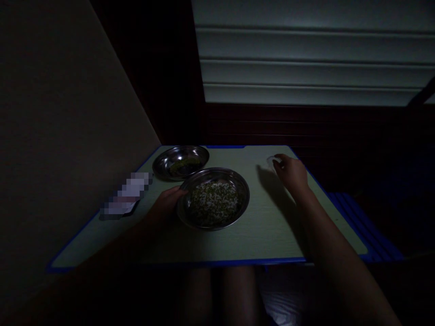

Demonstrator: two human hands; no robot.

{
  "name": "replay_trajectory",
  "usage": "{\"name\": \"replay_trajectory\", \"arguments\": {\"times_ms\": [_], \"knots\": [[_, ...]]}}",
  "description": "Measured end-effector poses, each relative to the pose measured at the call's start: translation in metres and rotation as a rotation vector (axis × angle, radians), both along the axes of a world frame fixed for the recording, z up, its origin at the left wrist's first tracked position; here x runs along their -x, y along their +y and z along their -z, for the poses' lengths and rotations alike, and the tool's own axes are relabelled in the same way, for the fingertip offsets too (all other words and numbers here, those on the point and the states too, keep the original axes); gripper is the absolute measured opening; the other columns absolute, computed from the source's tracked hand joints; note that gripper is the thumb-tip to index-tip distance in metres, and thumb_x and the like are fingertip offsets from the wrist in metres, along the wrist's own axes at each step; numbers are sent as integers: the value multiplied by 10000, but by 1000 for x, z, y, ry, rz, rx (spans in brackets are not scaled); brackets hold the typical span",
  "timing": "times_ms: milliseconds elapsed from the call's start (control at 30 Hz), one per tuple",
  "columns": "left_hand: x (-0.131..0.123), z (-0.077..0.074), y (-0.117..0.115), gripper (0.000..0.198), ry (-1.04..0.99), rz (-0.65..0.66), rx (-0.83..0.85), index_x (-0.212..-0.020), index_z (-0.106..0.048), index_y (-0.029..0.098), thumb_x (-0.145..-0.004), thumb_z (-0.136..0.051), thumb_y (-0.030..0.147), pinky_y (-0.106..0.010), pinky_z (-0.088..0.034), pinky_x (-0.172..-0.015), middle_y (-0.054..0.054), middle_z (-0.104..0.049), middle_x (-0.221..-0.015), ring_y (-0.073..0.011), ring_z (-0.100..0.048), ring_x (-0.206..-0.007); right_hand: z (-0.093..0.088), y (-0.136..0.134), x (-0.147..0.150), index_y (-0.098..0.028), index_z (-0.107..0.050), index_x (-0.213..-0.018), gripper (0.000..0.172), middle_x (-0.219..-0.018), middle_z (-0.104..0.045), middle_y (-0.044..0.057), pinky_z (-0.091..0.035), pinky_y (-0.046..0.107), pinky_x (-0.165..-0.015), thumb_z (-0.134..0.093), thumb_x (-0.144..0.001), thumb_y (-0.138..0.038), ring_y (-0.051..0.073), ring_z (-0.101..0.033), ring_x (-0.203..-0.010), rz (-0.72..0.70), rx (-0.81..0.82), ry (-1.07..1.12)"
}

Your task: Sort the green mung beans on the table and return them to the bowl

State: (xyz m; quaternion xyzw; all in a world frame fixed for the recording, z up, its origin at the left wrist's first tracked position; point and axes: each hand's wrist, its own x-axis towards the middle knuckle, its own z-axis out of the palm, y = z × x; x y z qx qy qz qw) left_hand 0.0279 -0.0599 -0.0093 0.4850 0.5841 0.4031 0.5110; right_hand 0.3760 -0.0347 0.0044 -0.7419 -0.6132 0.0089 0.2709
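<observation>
A shiny metal bowl sits near the middle of the small table, holding a mix of green and white grains. My left hand grips this bowl's left rim, fingers over the edge. Out to the right, above the table, my right hand pinches a small clear or whitish piece; the dim light hides its exact kind. Behind the near bowl, to the left, stands a second metal bowl with green grains at its bottom.
The pale tabletop has a blue edge. A blurred-out flat item lies at its left side. A wall rises on the left, dark wood with pale slatted panels behind. Something blue and ribbed is at the right.
</observation>
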Motion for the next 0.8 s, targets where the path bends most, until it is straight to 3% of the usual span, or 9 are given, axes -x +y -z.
{"name": "replay_trajectory", "arguments": {"times_ms": [100, 233, 367, 467, 567, 700, 800], "knots": [[2, 0, 2, 351, 41, 32, -20, -908, -705, 176, -656, -697, 420, -322, -510, -740, -55, -730, -889, -250, -657, -859, 7, 10, 4, -183, -566, -1219, 359, -1216, -592, 92, -525, 428, -836, -567, -908, -361, 210, -609, -1007, -48, 53, 73], [4, 1, 2, 415, -3, 44, -34, -1050, -681, 207, -696, -685, 424, -338, -485, -934, -63, -686, -1158, -261, -608, -1107, 16, 34, 9, -179, -565, -1219, 362, -1217, -591, 92, -526, 429, -834, -572, -905, -358, 212, -609, -1009, -98, 141, 138], [4, 4, 2, 580, -205, 58, 16, -1249, -565, 223, -704, -700, 368, -327, -504, -930, -72, -608, -1300, -258, -601, -1134, 19, 59, 9, -178, -563, -1224, 368, -1224, -587, 94, -524, 434, -839, -574, -904, -358, 215, -606, -1017, -113, 214, 125], [1, 1, 2, 571, -249, 142, 36, -1275, -551, 240, -739, -663, 403, -373, -507, -957, -71, -590, -1325, -289, -582, -1169, 18, 67, 1, -182, -565, -1223, 365, -1229, -586, 93, -522, 433, -843, -576, -903, -357, 217, -604, -1024, -94, 248, 90], [2, -2, 3, 455, -206, 236, -29, -1177, -635, 257, -767, -625, 455, -410, -423, -1085, -47, -572, -1349, -312, -473, -1300, 18, 68, -12, -186, -567, -1221, 363, -1232, -584, 91, -521, 431, -846, -577, -902, -358, 220, -602, -1030, -50, 255, 61], [8, 0, 5, 372, 11, 310, -237, -1070, -700, 230, -768, -647, 441, -397, -198, -1219, -28, -516, -1409, -310, -339, -1395, 19, 64, -28, -191, -574, -1213, 355, -1236, -584, 86, -520, 426, -847, -579, -900, -359, 223, -600, -1035, -5, 248, 44], [11, 4, 6, 396, 7, 299, -217, -1115, -676, 221, -802, -600, 452, -447, -186, -1217, -36, -534, -1392, -316, -347, -1390, 13, 61, -34, -184, -572, -1216, 362, -1232, -585, 87, -522, 429, -842, -579, -900, -360, 223, -603, -1028, -13, 252, 55]]}}
